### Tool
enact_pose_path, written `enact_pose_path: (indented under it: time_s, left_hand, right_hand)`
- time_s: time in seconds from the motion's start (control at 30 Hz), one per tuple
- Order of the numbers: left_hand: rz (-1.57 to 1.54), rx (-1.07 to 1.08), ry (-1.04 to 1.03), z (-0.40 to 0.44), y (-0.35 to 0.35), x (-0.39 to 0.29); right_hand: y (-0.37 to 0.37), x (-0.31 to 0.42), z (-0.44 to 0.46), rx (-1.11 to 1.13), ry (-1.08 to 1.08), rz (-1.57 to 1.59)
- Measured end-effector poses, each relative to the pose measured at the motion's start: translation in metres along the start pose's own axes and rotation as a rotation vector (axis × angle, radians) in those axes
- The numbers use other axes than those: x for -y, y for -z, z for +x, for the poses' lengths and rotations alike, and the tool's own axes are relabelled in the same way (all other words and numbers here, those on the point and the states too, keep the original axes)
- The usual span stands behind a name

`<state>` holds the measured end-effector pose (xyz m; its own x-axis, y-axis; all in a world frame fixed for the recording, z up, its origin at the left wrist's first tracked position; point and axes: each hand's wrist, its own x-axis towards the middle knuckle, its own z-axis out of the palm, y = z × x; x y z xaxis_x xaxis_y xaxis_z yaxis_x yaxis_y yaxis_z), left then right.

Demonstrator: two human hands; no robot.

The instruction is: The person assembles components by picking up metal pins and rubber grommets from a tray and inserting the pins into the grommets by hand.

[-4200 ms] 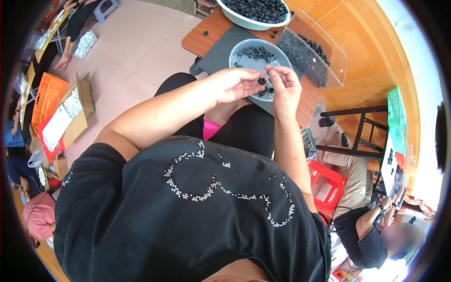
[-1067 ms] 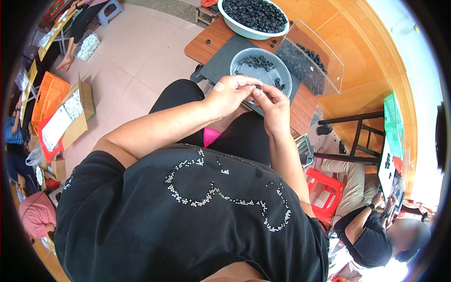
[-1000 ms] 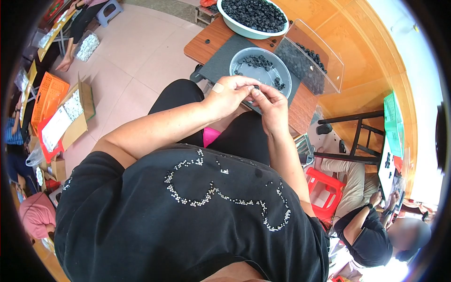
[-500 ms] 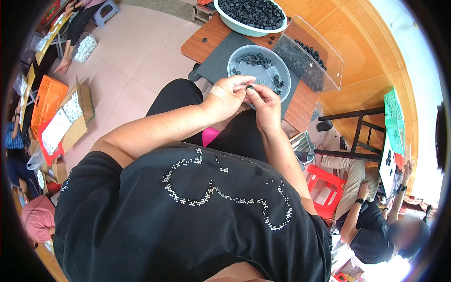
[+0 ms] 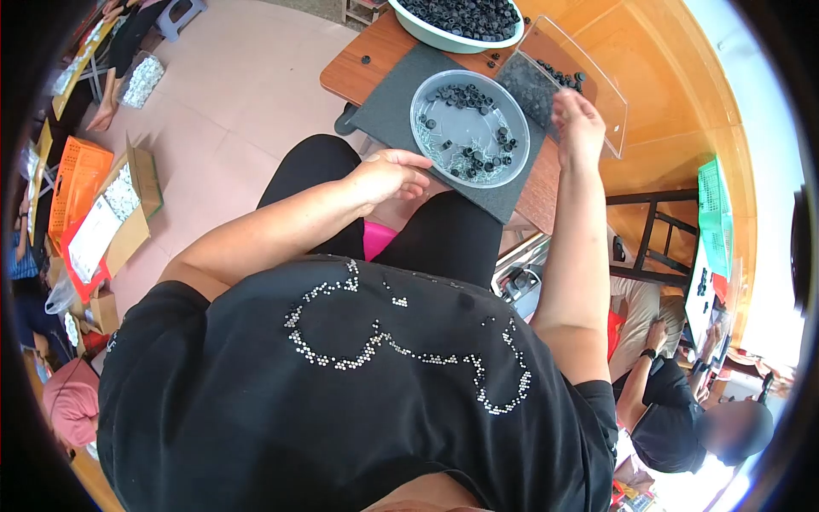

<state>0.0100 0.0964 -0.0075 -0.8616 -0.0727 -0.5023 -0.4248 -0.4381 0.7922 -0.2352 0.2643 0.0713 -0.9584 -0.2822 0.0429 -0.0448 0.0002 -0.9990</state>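
My left hand (image 5: 391,181) is at the near left edge of the round grey tub (image 5: 416,119), fingers stretched out and parted from the thumb, with nothing visible in it. Inside the tub lie small black round parts (image 5: 465,96) and many thin silvery pins or screws (image 5: 448,152). My right hand (image 5: 582,128) is raised over the near right side of the clear plastic box (image 5: 618,128), its fingers loosely bent and a little blurred. No part shows between them. More black round parts (image 5: 563,75) lie in that box.
A pale basin (image 5: 461,41) heaped with black parts stands at the table's back. The tub rests on a dark mat (image 5: 384,107) over the wooden table (image 5: 350,72). At right are a black stool (image 5: 653,235) and a seated person (image 5: 661,410); cartons (image 5: 141,205) are at left.
My hands were together over the tub's near edge with a small black part at the fingertips. They have separated: right hand out over the clear box, left hand slightly back left.
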Motion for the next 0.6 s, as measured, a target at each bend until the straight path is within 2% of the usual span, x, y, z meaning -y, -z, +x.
enact_pose_path:
  time_s: [0.13,0.27,0.37,0.47,0.5,0.57,0.6]
  left_hand:
    - [-0.003,0.005,-0.020,0.004,0.014,0.004]
    - [0.013,-0.007,0.020,0.011,0.021,0.011]
    - [0.009,0.029,0.009,0.018,0.021,0.006]
    - [-0.009,0.039,-0.035,0.019,0.020,-0.003]
    - [-0.011,0.042,-0.050,0.020,0.018,-0.006]
    - [-0.112,0.020,-0.055,0.023,0.013,-0.011]
    - [-0.158,0.012,-0.056,0.025,0.010,-0.012]
  right_hand:
    - [-0.004,-0.058,0.001,0.190,0.218,-0.933]
    - [-0.023,-0.094,-0.012,0.166,0.359,-1.446]
    - [-0.029,-0.100,-0.014,0.175,0.426,-1.421]
    - [-0.036,-0.093,-0.022,0.135,0.388,-1.098]
    - [-0.045,-0.083,-0.031,0.177,0.240,-0.892]
    - [-0.056,-0.088,-0.050,0.324,0.115,-0.335]
    - [-0.063,-0.083,-0.066,0.372,0.154,-0.352]
